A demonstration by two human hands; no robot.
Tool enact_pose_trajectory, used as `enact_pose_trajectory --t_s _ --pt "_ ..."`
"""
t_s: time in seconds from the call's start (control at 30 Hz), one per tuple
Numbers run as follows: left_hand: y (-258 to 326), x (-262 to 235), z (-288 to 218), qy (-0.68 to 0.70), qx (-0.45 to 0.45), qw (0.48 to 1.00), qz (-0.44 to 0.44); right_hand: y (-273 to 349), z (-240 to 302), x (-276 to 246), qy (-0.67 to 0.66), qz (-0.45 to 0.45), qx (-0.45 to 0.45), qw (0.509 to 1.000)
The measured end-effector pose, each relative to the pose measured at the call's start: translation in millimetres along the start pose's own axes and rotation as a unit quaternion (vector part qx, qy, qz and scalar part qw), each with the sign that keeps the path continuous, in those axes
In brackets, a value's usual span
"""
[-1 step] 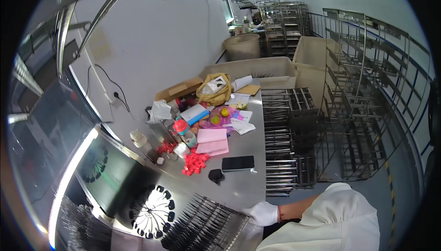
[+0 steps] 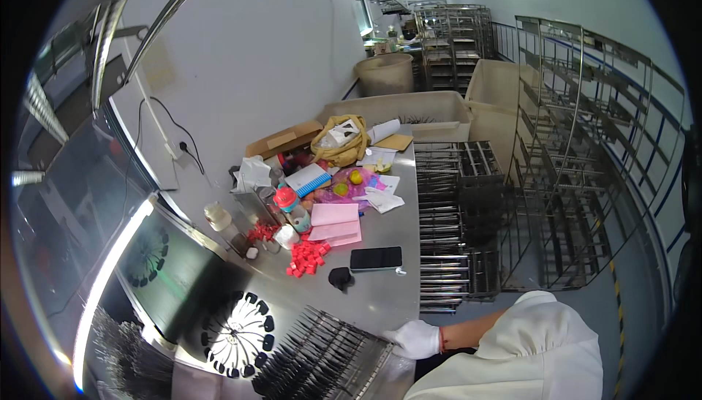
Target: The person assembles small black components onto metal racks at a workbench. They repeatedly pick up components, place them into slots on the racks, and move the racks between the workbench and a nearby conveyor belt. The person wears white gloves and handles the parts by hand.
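Nothing appears to have moved since the earlier frame: I see the gloved right hand [image 2: 415, 339] resting as before at the lower middle, fingers curled closed over the corner of the tray of dark needle-like pins [image 2: 322, 362], probably to steady it on the steel table [image 2: 387, 294]. My left hand is out of view. Up-frame lie a black phone [image 2: 376, 258] and scattered red clips [image 2: 307, 257], well apart from the hand.
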State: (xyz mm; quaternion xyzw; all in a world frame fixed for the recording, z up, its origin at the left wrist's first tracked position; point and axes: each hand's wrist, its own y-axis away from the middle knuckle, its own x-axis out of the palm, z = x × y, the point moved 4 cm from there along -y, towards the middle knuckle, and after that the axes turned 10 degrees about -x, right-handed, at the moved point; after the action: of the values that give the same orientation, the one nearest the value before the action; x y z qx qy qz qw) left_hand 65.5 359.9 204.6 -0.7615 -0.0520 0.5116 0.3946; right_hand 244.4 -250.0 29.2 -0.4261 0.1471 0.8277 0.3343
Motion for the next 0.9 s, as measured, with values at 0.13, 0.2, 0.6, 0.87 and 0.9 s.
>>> enact_pose_trajectory --t_s 0.13,0.2,0.6,0.87,0.9 --pt "59.0 -100.5 -1.8 0.152 -0.002 0.981 -0.122 -1.7 2.1 11.6 0.041 -0.009 -0.019 0.999" --pt "95.5 -147.5 -0.6 0.222 -0.024 0.958 -0.183 2.5 -4.2 19.1 0.057 0.014 -0.016 0.998" --pt "316.6 -56.8 6.4 0.584 -0.418 0.674 0.171 -0.8 -7.5 25.6 0.015 -0.056 -0.069 0.996" --pt "288.6 -111.7 16.3 0.603 -0.380 0.681 0.167 1.9 -31.9 20.0 -0.041 -0.067 -0.107 0.991" --pt "281.6 -111.5 17.0 0.607 -0.379 0.675 0.177 3.3 -38.6 20.2 -0.043 -0.065 -0.102 0.992"
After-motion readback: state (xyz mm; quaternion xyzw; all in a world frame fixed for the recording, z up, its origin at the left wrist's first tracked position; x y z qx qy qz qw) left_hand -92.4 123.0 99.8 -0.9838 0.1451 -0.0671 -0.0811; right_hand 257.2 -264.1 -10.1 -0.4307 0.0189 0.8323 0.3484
